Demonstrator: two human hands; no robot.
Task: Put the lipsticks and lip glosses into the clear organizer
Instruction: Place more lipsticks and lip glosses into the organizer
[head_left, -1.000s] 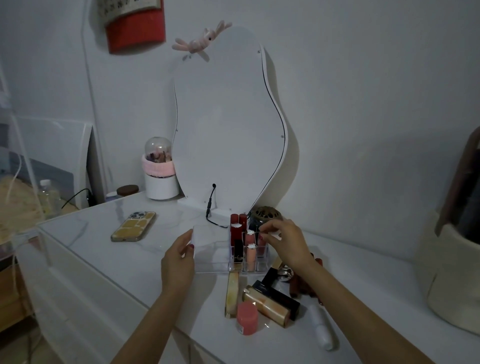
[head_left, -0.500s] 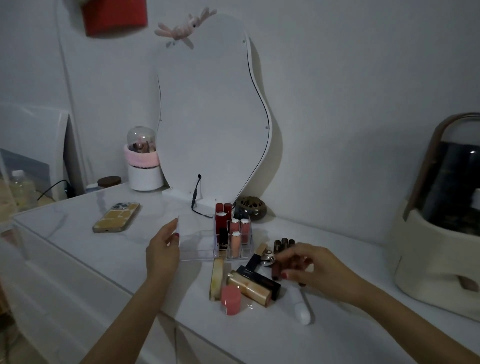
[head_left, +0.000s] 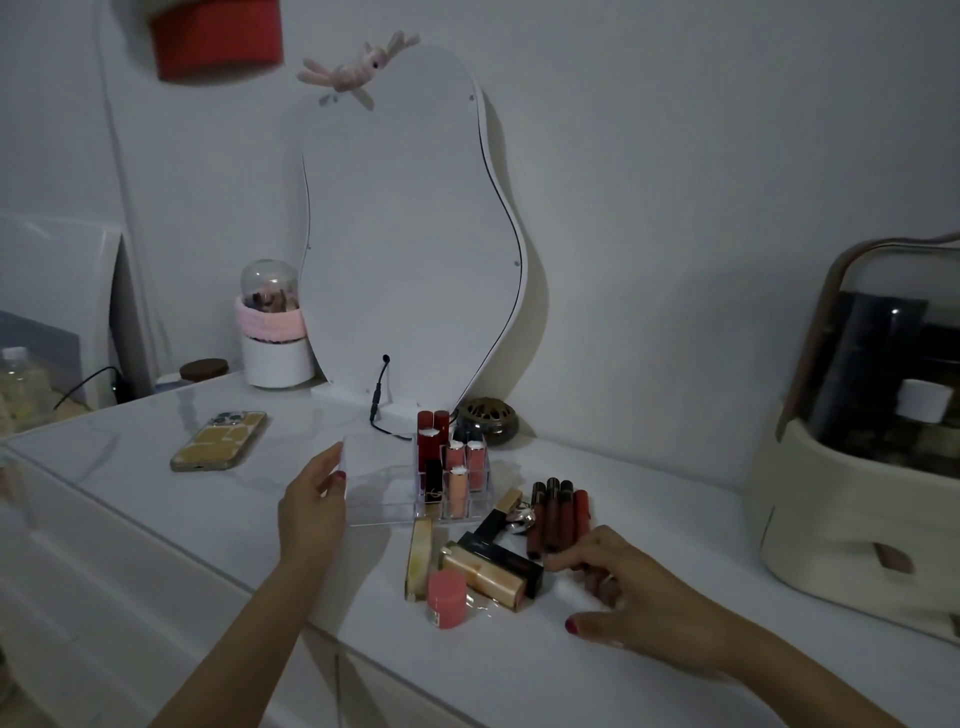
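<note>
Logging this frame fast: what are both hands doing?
Left hand: open, fingers against the clear organizer.
Right hand: fingers curled at the brown lip glosses; grip unclear.

My left hand (head_left: 311, 512) extended forward, fingers straight, my right hand (head_left: 639, 597) lowered, fingers curled, thumb out
</note>
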